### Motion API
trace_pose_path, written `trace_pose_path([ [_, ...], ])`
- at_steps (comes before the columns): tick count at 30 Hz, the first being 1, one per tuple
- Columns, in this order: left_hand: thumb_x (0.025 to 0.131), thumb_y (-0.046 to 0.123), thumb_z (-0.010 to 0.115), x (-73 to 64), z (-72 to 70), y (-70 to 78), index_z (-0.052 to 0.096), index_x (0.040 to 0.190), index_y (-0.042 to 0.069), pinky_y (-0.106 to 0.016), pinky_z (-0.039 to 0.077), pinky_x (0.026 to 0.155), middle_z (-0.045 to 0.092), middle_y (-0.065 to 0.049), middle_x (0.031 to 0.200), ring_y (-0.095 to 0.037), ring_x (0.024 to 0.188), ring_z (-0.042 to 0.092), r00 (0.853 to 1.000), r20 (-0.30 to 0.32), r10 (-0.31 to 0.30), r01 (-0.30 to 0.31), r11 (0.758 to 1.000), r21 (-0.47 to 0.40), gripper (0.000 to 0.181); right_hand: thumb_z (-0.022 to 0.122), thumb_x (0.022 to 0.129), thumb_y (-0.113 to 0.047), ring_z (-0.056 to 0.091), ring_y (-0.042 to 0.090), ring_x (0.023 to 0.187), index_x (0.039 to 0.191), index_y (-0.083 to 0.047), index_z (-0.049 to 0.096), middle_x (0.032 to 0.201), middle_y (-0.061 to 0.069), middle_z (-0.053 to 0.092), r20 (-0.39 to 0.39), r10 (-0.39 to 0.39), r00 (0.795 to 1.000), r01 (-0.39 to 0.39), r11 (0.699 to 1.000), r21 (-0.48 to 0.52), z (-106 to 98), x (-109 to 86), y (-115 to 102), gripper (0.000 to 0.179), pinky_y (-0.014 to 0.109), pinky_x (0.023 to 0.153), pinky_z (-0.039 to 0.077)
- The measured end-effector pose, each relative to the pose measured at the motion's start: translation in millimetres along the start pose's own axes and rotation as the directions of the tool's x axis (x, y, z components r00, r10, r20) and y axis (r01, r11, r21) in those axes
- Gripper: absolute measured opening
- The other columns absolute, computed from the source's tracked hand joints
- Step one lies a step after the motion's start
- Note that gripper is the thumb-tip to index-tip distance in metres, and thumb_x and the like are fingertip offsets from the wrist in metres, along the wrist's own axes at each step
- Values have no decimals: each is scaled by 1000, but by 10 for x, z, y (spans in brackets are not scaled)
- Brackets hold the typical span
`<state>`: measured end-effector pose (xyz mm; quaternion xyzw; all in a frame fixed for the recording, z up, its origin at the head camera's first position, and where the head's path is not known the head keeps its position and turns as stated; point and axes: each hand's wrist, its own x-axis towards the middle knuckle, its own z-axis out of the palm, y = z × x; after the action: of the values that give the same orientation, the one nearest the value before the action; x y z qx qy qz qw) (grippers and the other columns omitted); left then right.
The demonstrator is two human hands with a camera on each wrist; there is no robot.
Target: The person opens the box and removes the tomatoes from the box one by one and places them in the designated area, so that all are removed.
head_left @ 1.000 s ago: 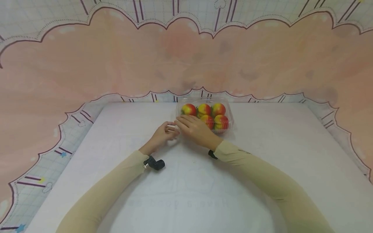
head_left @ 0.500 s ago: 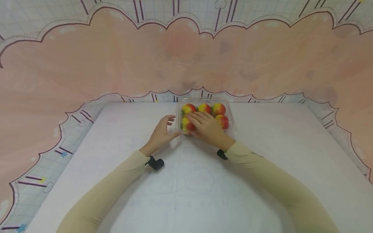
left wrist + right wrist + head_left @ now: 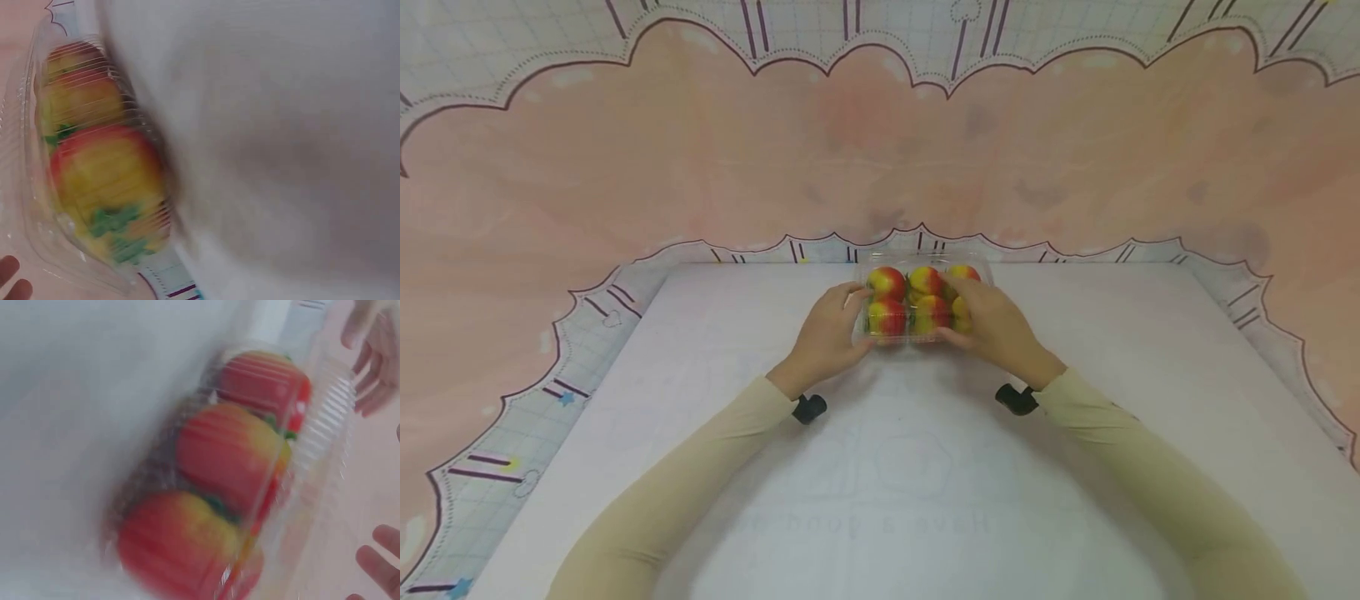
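A clear plastic clamshell box (image 3: pixel 904 338) stands at the far middle of the table, with several red-and-yellow apple-like fruits (image 3: pixel 887 317) in two rows inside. My left hand (image 3: pixel 826 329) is at the box's left side, fingers and thumb spread. Over the box's right end lies my right hand (image 3: pixel 996 321), fingers extended and hiding part of the fruit there. In the left wrist view the ridged box (image 3: pixel 25 125) shows fruit with green leaves (image 3: pixel 115 219). The right wrist view has the front row behind clear plastic (image 3: pixel 325 419), with fingertips (image 3: pixel 378 565) apart from it.
The white table (image 3: pixel 880 467) spreads out in front of the box. Behind it rises a peach-coloured patterned backdrop (image 3: pixel 880 158). A small black wrist camera (image 3: pixel 809 408) is on the left wrist, another black camera (image 3: pixel 1017 399) on the right.
My right hand has slid from the box's left front corner across to its right end. The left hand's fingers have uncurled and moved up to the left side. The box stays about where it was.
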<state>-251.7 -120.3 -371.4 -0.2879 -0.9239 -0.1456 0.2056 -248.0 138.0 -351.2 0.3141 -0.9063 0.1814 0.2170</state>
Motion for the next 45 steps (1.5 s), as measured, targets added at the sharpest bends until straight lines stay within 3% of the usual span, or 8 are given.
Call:
trace_pose_path([
  [10,79,31,71,309,77,291,61,116,7,-42,40,105,57,-13,119,-28,115,49,966,-15,257,-251,953,171,45,79,75,-18,53,36,119,140,-5,38,129,20,56,71,197,978,-207,962,178,-231,-203,297,77,53,102,42],
  [16,81,30,70,457,192,468,62,114,7,-41,41,106,58,-12,119,-28,115,51,940,-7,341,-334,927,172,41,77,76,-11,52,37,119,138,-3,37,130,21,55,82,233,969,-246,933,263,-212,-296,470,74,54,101,43],
  [24,83,28,68,611,348,622,62,115,9,-36,41,106,62,-8,115,-24,112,53,897,-20,441,-429,881,198,37,74,80,-10,54,40,117,138,-2,36,130,25,54,130,328,936,-352,855,379,-173,-414,635,70,53,98,46],
  [29,85,31,67,667,418,685,63,111,9,-35,43,106,63,-7,115,-24,112,56,893,-15,449,-440,881,176,34,71,82,-6,54,42,117,137,-1,36,131,26,52,182,384,905,-422,769,480,-150,-475,720,66,49,97,47],
  [33,86,33,66,719,478,722,62,113,11,-36,42,106,63,-5,114,-23,112,55,896,7,444,-439,884,159,35,67,84,-2,56,34,116,138,2,34,133,28,50,257,415,873,-484,669,564,-117,-520,777,64,26,92,52],
  [36,87,34,66,761,517,753,61,114,12,-35,43,105,62,-4,113,-23,112,55,891,17,454,-450,876,173,35,64,87,-5,60,19,112,141,3,30,136,27,48,347,424,837,-544,572,614,-83,-551,822,65,13,86,51],
  [40,86,28,66,806,560,800,62,114,13,-34,44,104,63,-4,112,-22,110,55,880,16,474,-468,863,192,32,61,91,-13,57,18,117,144,1,25,140,24,45,467,414,781,-623,476,620,-36,-587,883,65,19,92,50],
  [45,88,23,64,829,599,859,63,113,14,-31,42,105,63,-4,112,-21,110,55,872,21,489,-483,853,199,26,60,92,-25,53,26,123,145,-2,28,139,22,49,555,400,729,-684,446,578,33,-607,919,66,20,93,49],
])
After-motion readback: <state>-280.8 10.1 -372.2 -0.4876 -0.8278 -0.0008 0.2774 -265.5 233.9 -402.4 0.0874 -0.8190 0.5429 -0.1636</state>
